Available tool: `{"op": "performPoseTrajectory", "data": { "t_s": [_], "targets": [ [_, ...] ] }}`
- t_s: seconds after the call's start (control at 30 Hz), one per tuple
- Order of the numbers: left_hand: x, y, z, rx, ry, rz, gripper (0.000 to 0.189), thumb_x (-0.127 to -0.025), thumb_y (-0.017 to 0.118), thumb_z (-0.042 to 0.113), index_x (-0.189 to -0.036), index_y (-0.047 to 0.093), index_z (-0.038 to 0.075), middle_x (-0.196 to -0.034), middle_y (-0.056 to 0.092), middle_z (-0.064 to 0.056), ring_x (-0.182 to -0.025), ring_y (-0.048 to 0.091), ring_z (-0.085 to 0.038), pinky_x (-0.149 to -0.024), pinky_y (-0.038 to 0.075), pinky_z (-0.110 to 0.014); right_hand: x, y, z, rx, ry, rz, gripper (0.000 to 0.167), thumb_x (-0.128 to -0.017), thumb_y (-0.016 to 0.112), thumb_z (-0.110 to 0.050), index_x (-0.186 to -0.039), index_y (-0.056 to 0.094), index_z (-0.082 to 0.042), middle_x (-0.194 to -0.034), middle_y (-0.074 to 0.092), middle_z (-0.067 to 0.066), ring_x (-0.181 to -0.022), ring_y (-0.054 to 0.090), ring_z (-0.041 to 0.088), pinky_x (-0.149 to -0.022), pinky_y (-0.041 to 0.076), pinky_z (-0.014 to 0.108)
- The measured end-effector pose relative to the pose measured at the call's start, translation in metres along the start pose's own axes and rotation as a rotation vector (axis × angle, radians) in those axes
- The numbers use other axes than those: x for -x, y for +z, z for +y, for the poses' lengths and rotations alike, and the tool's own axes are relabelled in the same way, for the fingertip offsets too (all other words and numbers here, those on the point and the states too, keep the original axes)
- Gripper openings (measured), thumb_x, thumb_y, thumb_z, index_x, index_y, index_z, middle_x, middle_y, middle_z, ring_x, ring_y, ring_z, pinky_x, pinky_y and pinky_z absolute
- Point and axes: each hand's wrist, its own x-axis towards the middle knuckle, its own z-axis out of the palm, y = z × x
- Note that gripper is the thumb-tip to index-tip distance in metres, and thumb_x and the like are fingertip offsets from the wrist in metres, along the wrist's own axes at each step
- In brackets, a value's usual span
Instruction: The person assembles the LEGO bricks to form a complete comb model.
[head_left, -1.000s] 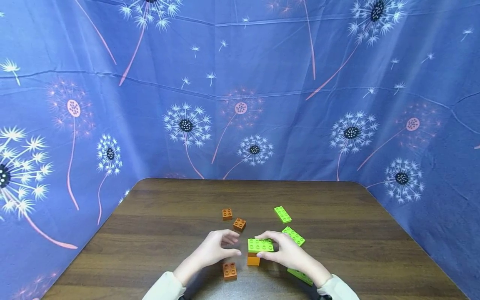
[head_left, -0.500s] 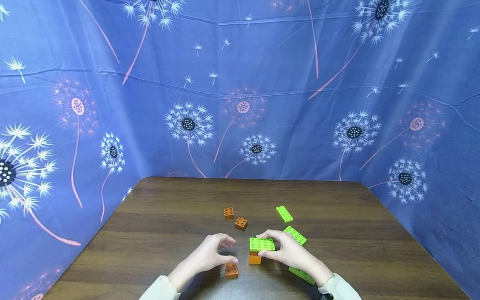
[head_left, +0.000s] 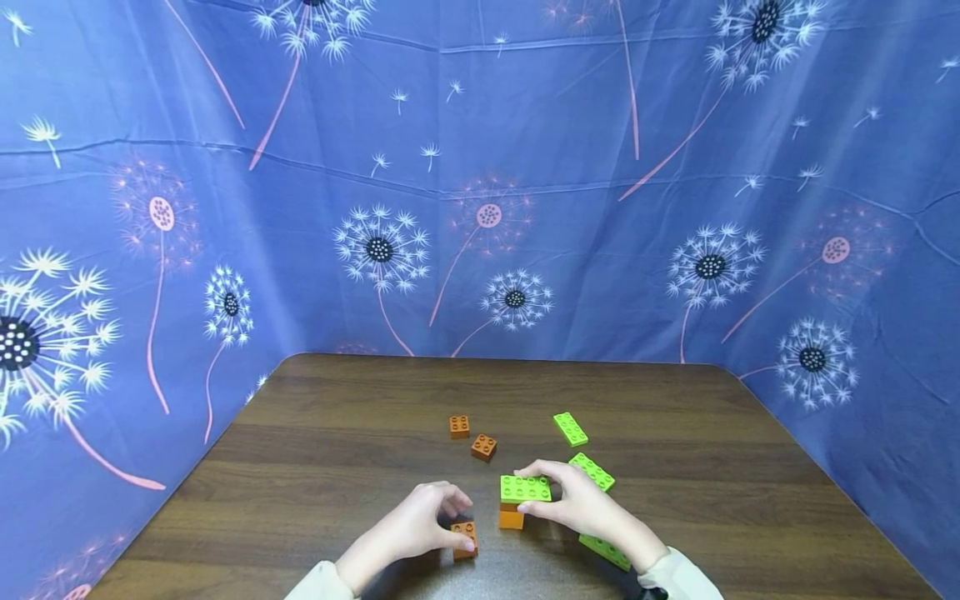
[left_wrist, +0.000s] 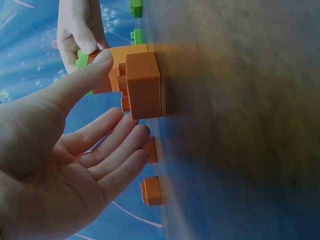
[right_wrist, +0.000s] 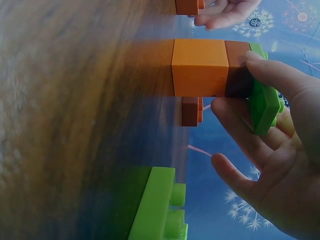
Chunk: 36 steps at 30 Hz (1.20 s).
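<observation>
A stack stands in the middle of the table: an orange block (head_left: pixel 512 520) at the bottom, a brown brick (right_wrist: pixel 238 70) on it, and a lime-green plate (head_left: pixel 523 488) on top that overhangs to the right. My right hand (head_left: pixel 583 505) grips this stack near its top, thumb on the near side and fingers on the far side. To the left lies a brown-orange four-stud brick (head_left: pixel 467 529). My left hand (head_left: pixel 411 527) is around that brick, its thumb over the near side and its fingers loosely extended beyond it; in the left wrist view the brick (left_wrist: pixel 144 86) stands on the table, unpinched.
Farther back are two more brown bricks, one (head_left: pixel 459 427) behind the other (head_left: pixel 483 447). On the right lie lime-green plates: a far one (head_left: pixel 571 429), one (head_left: pixel 592 471) behind my right hand, and one (head_left: pixel 604 552) partly under the right forearm. A patterned blue cloth (head_left: pixel 480 167) hangs behind the table.
My left hand has moved back toward me and down, from beside the stack to the near brown brick. The right hand has kept its hold on the stack.
</observation>
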Motion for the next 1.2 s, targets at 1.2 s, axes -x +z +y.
{"op": "performPoseTrajectory", "data": {
  "t_s": [1.2],
  "targets": [
    [0.0001, 0.0058, 0.0047, -0.093, 0.048, -0.029, 0.031, -0.065, 0.082, 0.008, -0.087, 0.06, 0.007, -0.08, 0.057, 0.004, -0.072, 0.051, 0.001, -0.065, 0.047, -0.014, -0.0002, -0.0001, -0.0002, 0.001, -0.047, 0.016, 0.036, -0.083, 0.067, -0.041, -0.115, 0.062, -0.023, -0.115, 0.066, -0.006, -0.11, 0.059, 0.017, -0.091, 0.05, 0.035]
  ]
}}
